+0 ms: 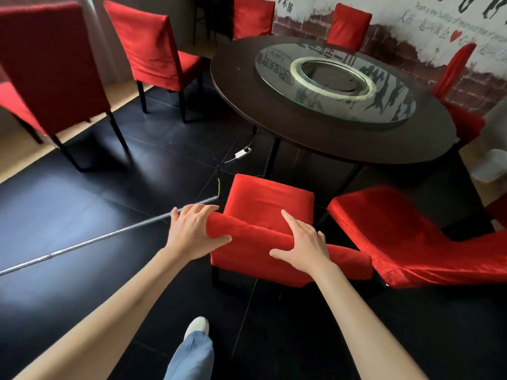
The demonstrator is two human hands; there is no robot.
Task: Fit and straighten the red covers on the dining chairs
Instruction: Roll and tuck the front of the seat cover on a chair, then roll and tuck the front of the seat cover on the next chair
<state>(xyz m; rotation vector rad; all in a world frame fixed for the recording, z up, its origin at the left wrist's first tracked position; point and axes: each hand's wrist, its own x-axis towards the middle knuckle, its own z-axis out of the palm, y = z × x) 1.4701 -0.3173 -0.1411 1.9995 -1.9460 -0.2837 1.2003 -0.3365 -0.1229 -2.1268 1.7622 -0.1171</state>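
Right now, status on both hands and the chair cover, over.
Left hand grips top-left corner of nearest chair's red cover. Right hand lies flat on backrest top. Second covered chair close beside, right. Cable on floor, left.

Both arms are extended forward. The left hand (193, 231) is curled in a grip; the right hand (303, 246) is laid flat, fingers spread.

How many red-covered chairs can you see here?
8, perhaps more out of view. Two far left, two behind the table, one right of it, one under both hands, one beside it, a sliver at the right edge.
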